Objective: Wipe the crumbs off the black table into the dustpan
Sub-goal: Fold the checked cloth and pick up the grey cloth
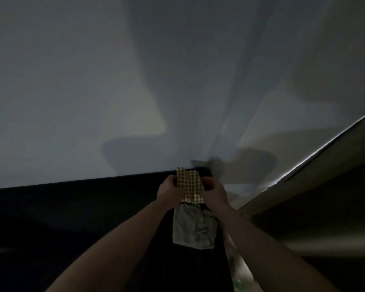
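Both my hands hold up a checked yellow-and-brown cloth (189,183) over the far right part of the black table (76,211). My left hand (169,189) pinches its left edge and my right hand (214,191) grips its right edge. The cloth's pale grey underside hangs down between my forearms. The room is dim. No crumbs or dustpan can be made out.
A white wall (114,81) rises directly behind the table's far edge. A wall corner stands just beyond the cloth. To the right runs a slanted light-coloured ledge or frame (303,171). Lighter floor (238,277) shows beside the table's right edge.
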